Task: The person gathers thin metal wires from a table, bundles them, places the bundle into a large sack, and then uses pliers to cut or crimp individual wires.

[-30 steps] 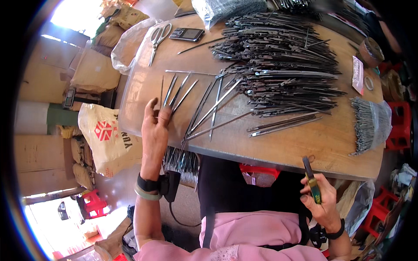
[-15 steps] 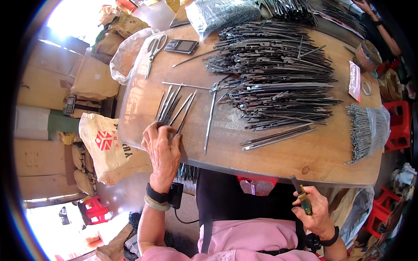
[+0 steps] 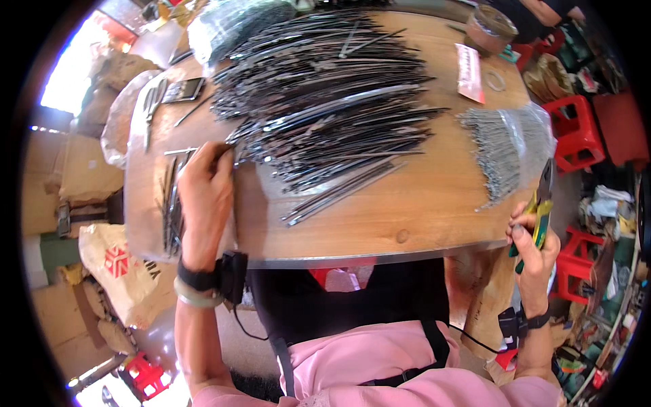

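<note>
Curled fingers of my left hand (image 3: 205,203) are closed at the left end of a big heap of dark, thin metal strips (image 3: 325,102); whatever is in the pinch is hidden. Under and beside that hand lies a smaller group of strips (image 3: 169,203). My right hand (image 3: 537,249), past the table's right front edge, grips pliers (image 3: 541,220) with green and yellow handles, jaws pointing up. Near the pliers, a bundle of thin grey rods (image 3: 498,152) lies partly in clear plastic. A few separate strips (image 3: 339,195) lie in front of the heap.
Scissors (image 3: 153,108) and a phone (image 3: 183,89) lie at the table's far left. A jar (image 3: 489,30), a pink packet (image 3: 469,74) and a ring (image 3: 495,81) are at the far right. Red stools (image 3: 573,129) stand beyond the right edge. A cloth bag (image 3: 129,271) sits left.
The view has shifted to the right. My left hand has gone from the small group of strips to the heap's left end. My right hand has raised the pliers toward the rod bundle.
</note>
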`<action>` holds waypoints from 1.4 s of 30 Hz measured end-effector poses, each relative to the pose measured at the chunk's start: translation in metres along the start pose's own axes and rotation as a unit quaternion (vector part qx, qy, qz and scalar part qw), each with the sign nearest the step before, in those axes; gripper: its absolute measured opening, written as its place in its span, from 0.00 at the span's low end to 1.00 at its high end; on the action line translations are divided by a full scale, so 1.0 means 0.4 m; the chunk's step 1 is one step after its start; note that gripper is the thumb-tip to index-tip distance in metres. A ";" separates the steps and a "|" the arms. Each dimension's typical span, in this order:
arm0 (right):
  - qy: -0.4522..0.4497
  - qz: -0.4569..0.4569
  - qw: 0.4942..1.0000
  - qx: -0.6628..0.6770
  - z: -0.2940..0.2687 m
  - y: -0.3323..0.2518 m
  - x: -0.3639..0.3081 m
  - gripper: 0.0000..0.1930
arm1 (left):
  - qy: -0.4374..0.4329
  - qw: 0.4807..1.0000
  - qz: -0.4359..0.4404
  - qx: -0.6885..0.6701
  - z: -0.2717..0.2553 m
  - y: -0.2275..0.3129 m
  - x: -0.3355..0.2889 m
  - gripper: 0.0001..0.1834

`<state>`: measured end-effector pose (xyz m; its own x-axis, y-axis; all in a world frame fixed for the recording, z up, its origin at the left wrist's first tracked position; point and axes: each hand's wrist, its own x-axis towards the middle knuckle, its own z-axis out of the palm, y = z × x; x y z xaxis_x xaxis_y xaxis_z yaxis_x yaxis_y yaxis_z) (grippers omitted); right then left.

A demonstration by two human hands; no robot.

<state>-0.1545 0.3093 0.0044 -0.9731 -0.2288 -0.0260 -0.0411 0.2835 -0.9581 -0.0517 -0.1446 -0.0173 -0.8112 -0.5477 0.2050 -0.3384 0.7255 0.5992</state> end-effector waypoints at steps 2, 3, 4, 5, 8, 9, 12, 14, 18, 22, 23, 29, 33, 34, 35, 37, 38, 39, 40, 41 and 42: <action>0.004 -0.056 0.995 -0.078 0.033 0.013 -0.022 0.05 | 0.030 0.997 0.018 0.071 0.015 0.036 0.034 0.08; -0.031 -0.099 0.988 -0.117 0.041 0.017 -0.022 0.05 | 0.072 0.992 0.032 0.095 0.038 -0.001 0.050 0.09; -0.058 -0.137 0.973 -0.174 0.032 0.018 -0.014 0.05 | 0.057 0.981 0.016 0.183 0.059 -0.009 0.063 0.11; -0.056 -0.161 0.969 -0.180 0.031 0.007 -0.006 0.05 | 0.059 0.980 0.011 0.192 0.051 -0.056 0.070 0.12; -0.014 -0.129 0.978 -0.163 0.009 -0.004 0.015 0.05 | 0.038 0.990 -0.021 0.136 0.039 -0.131 0.046 0.13; -0.011 -0.145 0.974 -0.177 -0.003 -0.006 0.032 0.05 | 0.013 0.981 -0.024 0.193 0.032 -0.090 0.045 0.17; -0.049 -0.212 0.943 -0.251 -0.042 0.026 0.075 0.07 | -0.041 0.990 -0.045 0.125 0.029 -0.129 0.080 0.14; -0.070 -0.226 0.924 -0.301 -0.028 0.013 0.070 0.09 | -0.005 0.990 -0.015 0.140 0.039 -0.123 0.085 0.10; -0.115 -0.316 0.870 -0.361 0.022 0.023 0.088 0.10 | -0.016 0.984 -0.002 0.180 0.035 -0.082 0.066 0.09; -0.136 -0.388 0.765 -0.496 0.040 0.046 0.122 0.08 | -0.022 0.977 0.054 0.203 0.010 -0.033 0.014 0.07; -0.140 -0.404 0.757 -0.494 0.034 0.048 0.125 0.08 | -0.022 0.978 0.059 0.197 0.011 -0.031 0.009 0.07; -0.125 -0.413 0.769 -0.471 0.028 -0.047 0.132 0.08 | -0.035 0.984 0.064 0.160 0.037 -0.016 0.000 0.08; -0.071 -0.422 0.769 -0.475 0.021 -0.093 0.119 0.13 | -0.073 0.983 0.051 0.159 0.020 -0.025 0.012 0.08; -0.054 -0.423 0.769 -0.476 0.020 -0.106 0.114 0.14 | -0.079 0.983 0.049 0.156 0.016 -0.020 0.013 0.08; -0.043 -0.406 0.776 -0.481 0.021 -0.128 0.102 0.15 | -0.074 0.984 0.059 0.153 0.013 -0.015 0.013 0.08; -0.018 -0.402 0.764 -0.504 0.011 -0.159 0.078 0.15 | -0.090 0.987 0.021 0.131 0.001 -0.035 0.019 0.07; -0.005 -0.397 0.758 -0.518 0.004 -0.175 0.063 0.15 | -0.100 0.988 0.004 0.119 0.000 -0.047 0.023 0.07; 0.016 -0.384 0.778 -0.497 -0.001 -0.193 0.041 0.14 | -0.091 0.988 0.012 0.127 0.006 -0.057 0.019 0.07; 0.033 -0.373 0.801 -0.468 -0.004 -0.212 0.020 0.14 | -0.073 0.988 0.032 0.134 -0.003 -0.057 0.010 0.07; 0.075 -0.361 0.821 -0.436 0.000 -0.231 -0.007 0.11 | -0.054 0.987 0.052 0.141 -0.014 -0.056 0.002 0.07; 0.114 -0.303 0.877 -0.355 -0.006 -0.229 -0.035 0.10 | -0.036 0.986 0.074 0.145 -0.023 -0.053 -0.002 0.07</action>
<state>-0.1375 0.2889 0.0933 -0.7403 -0.3684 0.5623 -0.6185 0.7010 -0.3551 -0.0394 -0.1635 -0.0231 -0.8899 -0.4038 0.2124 -0.3276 0.8895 0.3186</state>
